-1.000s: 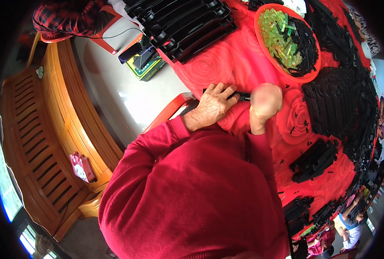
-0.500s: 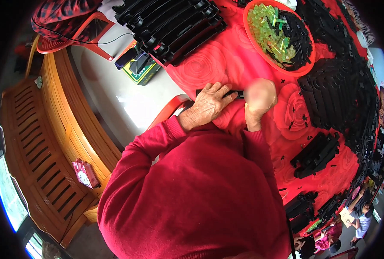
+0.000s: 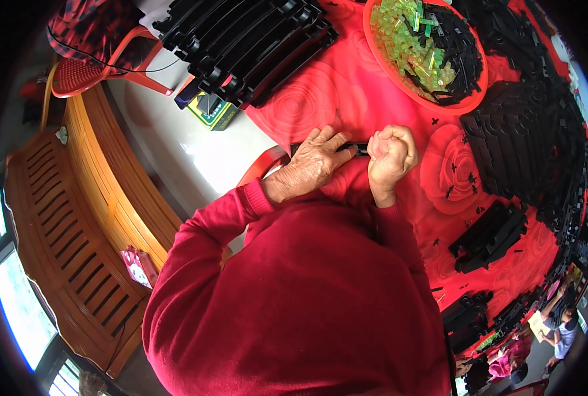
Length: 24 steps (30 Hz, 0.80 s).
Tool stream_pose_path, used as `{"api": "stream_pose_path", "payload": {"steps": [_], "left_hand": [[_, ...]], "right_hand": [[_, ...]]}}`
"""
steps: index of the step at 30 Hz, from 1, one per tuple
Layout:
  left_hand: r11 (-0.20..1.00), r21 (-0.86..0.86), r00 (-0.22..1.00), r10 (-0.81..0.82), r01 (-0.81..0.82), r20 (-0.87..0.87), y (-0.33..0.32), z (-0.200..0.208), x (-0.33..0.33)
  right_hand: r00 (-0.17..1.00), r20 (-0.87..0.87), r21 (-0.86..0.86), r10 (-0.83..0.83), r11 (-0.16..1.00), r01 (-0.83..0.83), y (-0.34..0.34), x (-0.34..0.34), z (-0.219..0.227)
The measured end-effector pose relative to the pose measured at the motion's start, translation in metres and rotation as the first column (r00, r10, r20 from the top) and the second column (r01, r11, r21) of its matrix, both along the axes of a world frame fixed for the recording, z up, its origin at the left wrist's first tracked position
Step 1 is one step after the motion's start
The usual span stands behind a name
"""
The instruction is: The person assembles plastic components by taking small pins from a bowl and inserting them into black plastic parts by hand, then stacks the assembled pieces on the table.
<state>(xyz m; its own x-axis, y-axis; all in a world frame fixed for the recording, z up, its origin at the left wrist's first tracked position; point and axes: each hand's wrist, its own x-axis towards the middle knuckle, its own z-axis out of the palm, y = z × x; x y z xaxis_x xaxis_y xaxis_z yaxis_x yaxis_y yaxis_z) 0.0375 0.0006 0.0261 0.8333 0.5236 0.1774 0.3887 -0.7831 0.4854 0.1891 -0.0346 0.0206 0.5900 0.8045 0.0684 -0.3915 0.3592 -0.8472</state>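
A long, narrow black plastic part (image 3: 356, 150) lies on the red cloth (image 3: 287, 105) close in front of me, mostly covered by my hands. My left hand (image 3: 313, 165) rests across it, fingers over its far side and thumb along its near side, holding it against the table. At the part's right end is my right hand (image 3: 391, 157), curled into a fist; nothing sticks out of it. Beyond to the right, an orange-red basin (image 3: 484, 72) holds yellow-green translucent pieces (image 3: 399, 39) and small black pieces (image 3: 462, 59).
Long black plastic parts (image 3: 247, 46) are stacked at the far left table edge. More black stacks (image 3: 505, 142) stand at the right, with a smaller pile (image 3: 488, 237) nearer. Tiny black bits (image 3: 453, 168) dot the cloth. A wooden bench (image 3: 76, 231) and red chair (image 3: 102, 69) stand left.
My right fist, blurred before, now shows sharply near the same spot. My left hand has shifted slightly left with the black part still under it. The view has tilted a little.
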Motion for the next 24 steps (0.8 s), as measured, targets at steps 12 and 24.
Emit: {"api": "stream_pose_path", "payload": {"steps": [12, 24], "left_hand": [[0.992, 0.102, 0.997, 0.069, -0.071, 0.021, -0.005, 0.005, 0.001], [0.933, 0.333, 0.979, 0.076, -0.137, 0.189, -0.02, -0.016, 0.001]], "right_hand": [[0.994, 0.07, 0.068, -0.078, 0.995, 0.073, 0.001, 0.002, 0.02], [0.972, -0.228, 0.172, 0.062, 0.985, -0.022, -0.012, 0.016, 0.009]]}}
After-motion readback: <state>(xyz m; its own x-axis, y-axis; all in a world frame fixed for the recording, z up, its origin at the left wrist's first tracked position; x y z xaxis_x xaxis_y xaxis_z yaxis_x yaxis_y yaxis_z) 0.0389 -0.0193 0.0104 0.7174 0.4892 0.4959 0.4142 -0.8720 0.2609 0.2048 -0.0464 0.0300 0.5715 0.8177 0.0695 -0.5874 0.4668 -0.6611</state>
